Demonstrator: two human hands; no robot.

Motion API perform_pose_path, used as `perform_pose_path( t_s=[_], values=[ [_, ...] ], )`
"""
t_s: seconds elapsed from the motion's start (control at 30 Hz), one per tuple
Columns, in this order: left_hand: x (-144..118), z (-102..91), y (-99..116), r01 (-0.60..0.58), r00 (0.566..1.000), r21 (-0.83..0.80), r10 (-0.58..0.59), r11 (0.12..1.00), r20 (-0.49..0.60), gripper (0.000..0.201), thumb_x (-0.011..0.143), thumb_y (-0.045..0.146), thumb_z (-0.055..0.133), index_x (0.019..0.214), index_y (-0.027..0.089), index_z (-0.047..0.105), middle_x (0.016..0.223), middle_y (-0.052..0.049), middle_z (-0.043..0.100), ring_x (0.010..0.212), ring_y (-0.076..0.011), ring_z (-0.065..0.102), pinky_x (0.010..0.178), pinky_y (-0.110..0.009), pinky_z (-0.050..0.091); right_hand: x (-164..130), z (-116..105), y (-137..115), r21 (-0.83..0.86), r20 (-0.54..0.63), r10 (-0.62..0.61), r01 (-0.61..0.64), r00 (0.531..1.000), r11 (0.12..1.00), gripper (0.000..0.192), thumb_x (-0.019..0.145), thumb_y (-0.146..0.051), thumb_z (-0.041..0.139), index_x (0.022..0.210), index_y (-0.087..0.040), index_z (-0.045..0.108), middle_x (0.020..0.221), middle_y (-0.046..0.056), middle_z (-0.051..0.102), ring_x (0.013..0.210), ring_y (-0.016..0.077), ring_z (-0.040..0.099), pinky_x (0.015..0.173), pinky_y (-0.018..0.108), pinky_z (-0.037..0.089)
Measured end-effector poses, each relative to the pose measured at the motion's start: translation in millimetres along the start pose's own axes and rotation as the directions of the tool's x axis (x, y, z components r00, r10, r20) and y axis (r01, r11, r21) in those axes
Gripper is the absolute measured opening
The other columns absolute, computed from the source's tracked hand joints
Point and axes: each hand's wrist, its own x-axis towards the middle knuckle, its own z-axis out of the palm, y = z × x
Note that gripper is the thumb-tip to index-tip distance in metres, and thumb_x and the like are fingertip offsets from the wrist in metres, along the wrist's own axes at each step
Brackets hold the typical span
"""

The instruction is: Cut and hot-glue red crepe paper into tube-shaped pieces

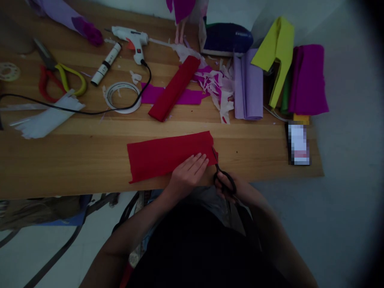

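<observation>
A flat piece of red crepe paper (159, 154) lies along the front of the wooden table. My left hand (189, 172) rests flat on its right part, fingers stretched out and holding nothing. Black-handled scissors (225, 181) are in my right hand (229, 188), with fingers in and around the handle loops. The blades point away from me and lie at the paper's right end, where the edge is uneven. Whether the blades are parted is too small to make out.
Behind the paper lie a red roll (175, 89), a magenta strip (171, 94), a tape roll (123, 97), a marker (106, 64) and a glue gun (135, 42) with its cord. Large scissors (57, 72) and glue sticks (49, 118) lie left. Lilac paper (249, 86) and a phone (298, 144) are right.
</observation>
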Motion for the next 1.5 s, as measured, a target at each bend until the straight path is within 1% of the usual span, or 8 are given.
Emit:
perform_pose_path(
  t_s=[0.2, 0.33, 0.5, 0.73, 0.9, 1.13, 1.33, 1.5],
  values=[
    [-1, -0.8, 1, 0.002, 1.0, 0.004, -0.002, 1.0, 0.002, 0.035, 0.094, 0.005, 0.036, 0.115, 0.004, 0.064, 0.119, -0.012, 0.068, 0.111, -0.0206, 0.065, 0.096, -0.032, 0.054, 2, 2, 2, -0.036, -0.013, -0.034, 0.034, 0.999, 0.999, 0.056, 0.077, -0.076, 0.04, 0.067, -0.02, 0.043, 0.044, -0.003, 0.053, 0.027, 0.0033, 0.03, 0.03, 0.019, 0.016],
    [-2, 0.2, 1, 0.005, 1.0, -0.008, -0.005, 1.0, 0.019, 0.034, 0.093, 0.004, 0.038, 0.117, 0.003, 0.063, 0.121, -0.014, 0.067, 0.113, -0.0208, 0.064, 0.098, -0.033, 0.053, 1, 3, 3, -0.078, -0.048, -0.03, 0.026, 0.998, 0.997, 0.052, 0.079, -0.071, 0.041, 0.067, -0.021, 0.042, 0.042, -0.003, 0.052, 0.027, 0.0029, 0.028, 0.03, 0.019, 0.016],
    [-2, -0.4, 1, -0.006, 1.0, -0.015, 0.006, 1.0, -0.002, 0.034, 0.092, 0.003, 0.038, 0.116, 0.003, 0.063, 0.12, -0.014, 0.068, 0.112, -0.0216, 0.064, 0.096, -0.033, 0.054, 1, 1, 4, -0.061, -0.032, 0.011, -0.013, 0.999, 0.998, 0.056, 0.075, -0.076, 0.044, 0.068, -0.02, 0.043, 0.044, -0.002, 0.054, 0.027, 0.0035, 0.032, 0.03, 0.018, 0.02],
    [-1, -2.5, 2, -0.032, 0.999, -0.013, 0.032, 0.999, -0.018, 0.034, 0.094, 0.004, 0.037, 0.114, 0.004, 0.064, 0.118, -0.012, 0.069, 0.108, -0.0205, 0.066, 0.093, -0.032, 0.056, 3, -7, 2, -0.003, 0.004, -0.026, 0.026, 1.0, 1.0, 0.062, 0.073, -0.08, 0.044, 0.071, -0.019, 0.046, 0.049, -0.001, 0.057, 0.03, 0.0056, 0.041, 0.032, 0.019, 0.028],
    [0, -5.1, 1, -0.064, 0.998, -0.034, 0.064, 0.997, -0.002, 0.033, 0.092, 0.003, 0.039, 0.113, 0.004, 0.064, 0.118, -0.013, 0.069, 0.109, -0.0209, 0.066, 0.094, -0.033, 0.055, 4, -8, 0, -0.004, -0.013, -0.011, 0.01, 1.0, 1.0, 0.061, 0.074, -0.08, 0.044, 0.071, -0.019, 0.045, 0.047, -0.002, 0.056, 0.029, 0.005, 0.039, 0.031, 0.018, 0.026],
    [-1, -4.3, 1, -0.078, 0.997, -0.027, 0.078, 0.997, 0.008, 0.033, 0.093, 0.004, 0.039, 0.114, 0.005, 0.064, 0.119, -0.013, 0.068, 0.11, -0.02, 0.066, 0.095, -0.032, 0.055, 6, -3, 0, 0.015, -0.039, -0.057, 0.058, 0.998, 0.998, 0.056, 0.075, -0.076, 0.045, 0.069, -0.02, 0.043, 0.044, -0.003, 0.054, 0.028, 0.0051, 0.037, 0.029, 0.018, 0.023],
    [-2, -4.4, 2, -0.078, 0.997, -0.031, 0.078, 0.996, 0.009, 0.034, 0.093, 0.005, 0.037, 0.114, 0.005, 0.065, 0.119, -0.012, 0.069, 0.109, -0.0204, 0.066, 0.093, -0.032, 0.055, 4, -1, 1, -0.004, -0.047, -0.064, 0.064, 0.997, 0.998, 0.05, 0.079, -0.069, 0.046, 0.069, -0.021, 0.041, 0.042, -0.004, 0.052, 0.026, 0.0049, 0.033, 0.028, 0.019, 0.021],
    [1, -6.3, 2, -0.083, 0.997, -0.032, 0.083, 0.996, -0.002, 0.035, 0.093, 0.004, 0.037, 0.113, 0.005, 0.065, 0.117, -0.011, 0.069, 0.108, -0.0198, 0.066, 0.093, -0.031, 0.055, 4, -3, 2, 0.014, -0.037, -0.06, 0.06, 0.998, 0.998, 0.055, 0.077, -0.075, 0.045, 0.07, -0.02, 0.042, 0.044, -0.003, 0.053, 0.028, 0.0057, 0.038, 0.029, 0.019, 0.026]
  ],
)
